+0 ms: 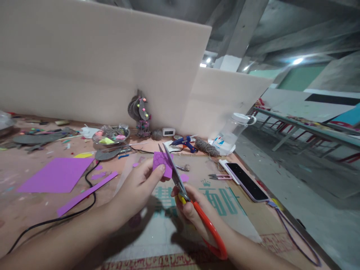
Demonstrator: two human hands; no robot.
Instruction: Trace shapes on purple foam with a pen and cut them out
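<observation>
The left hand (137,187) pinches a small purple foam piece (162,164) above the brown cardboard sheet (197,176). The right hand (191,210) grips orange-handled scissors (194,202), whose blades are slightly open against the piece's right edge.

Pale foam boards (98,63) wall off the back of a cluttered table (17,165); beyond, a bare concrete floor (303,187), long benches (309,129), green wall (298,77) and ceiling lights (297,60).
</observation>
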